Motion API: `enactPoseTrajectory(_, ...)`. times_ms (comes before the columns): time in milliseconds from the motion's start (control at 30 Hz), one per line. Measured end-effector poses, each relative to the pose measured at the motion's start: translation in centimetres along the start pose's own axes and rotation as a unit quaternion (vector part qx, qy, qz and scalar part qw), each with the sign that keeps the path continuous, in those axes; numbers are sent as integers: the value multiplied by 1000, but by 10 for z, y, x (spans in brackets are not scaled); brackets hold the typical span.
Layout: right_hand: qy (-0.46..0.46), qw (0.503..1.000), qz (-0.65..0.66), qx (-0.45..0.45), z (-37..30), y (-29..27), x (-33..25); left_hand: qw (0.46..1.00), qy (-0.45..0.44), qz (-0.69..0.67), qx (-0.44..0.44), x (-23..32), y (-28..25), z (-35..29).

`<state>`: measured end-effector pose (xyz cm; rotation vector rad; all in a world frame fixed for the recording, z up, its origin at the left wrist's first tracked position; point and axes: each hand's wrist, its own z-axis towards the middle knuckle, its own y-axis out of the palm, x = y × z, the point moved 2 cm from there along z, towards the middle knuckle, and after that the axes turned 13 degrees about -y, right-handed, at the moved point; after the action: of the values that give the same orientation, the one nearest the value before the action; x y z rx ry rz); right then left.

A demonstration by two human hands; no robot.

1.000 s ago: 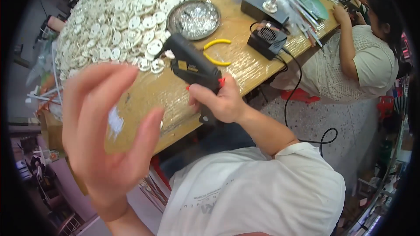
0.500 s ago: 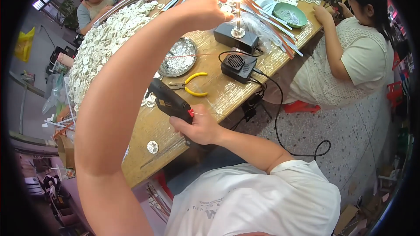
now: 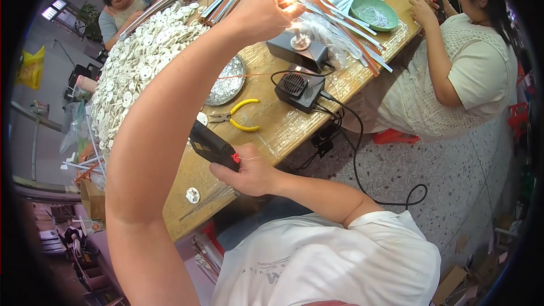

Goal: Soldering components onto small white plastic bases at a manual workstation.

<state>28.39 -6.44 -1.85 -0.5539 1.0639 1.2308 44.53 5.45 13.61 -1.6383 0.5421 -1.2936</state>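
Observation:
My left hand reaches to the far side of the table, its fingers closed around a brightly lit lamp. Glare hides part of the fingertips. The lamp stands on a round whitish base on top of a black box. Lower down, my right hand grips a black pistol-shaped tool with a red trigger, its front end pointing up and left. Yellow-handled pliers lie just beyond the tool. One small white round part rests near the table's front edge.
A big heap of white round parts covers the left of the table. There are a metal dish, a black vented device with a cable, bundled strips and a green bowl. Co-workers sit at the far left and right.
My left hand has moved onto the lamp, now covering much of its stem. My right hand with the black tool has shifted slightly left and down. The view has shifted a little.

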Motion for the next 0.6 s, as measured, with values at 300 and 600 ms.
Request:
enactPoseTrajectory(300, -15, 1000, -9, 3, -2, 0, 1, 996, 50, -1, 69, -8, 9, 5)
enactPoseTrajectory(600, -28, 1000, -12, 7, -2, -2, -1, 998, 20, 13, 65, -6, 11, 9)
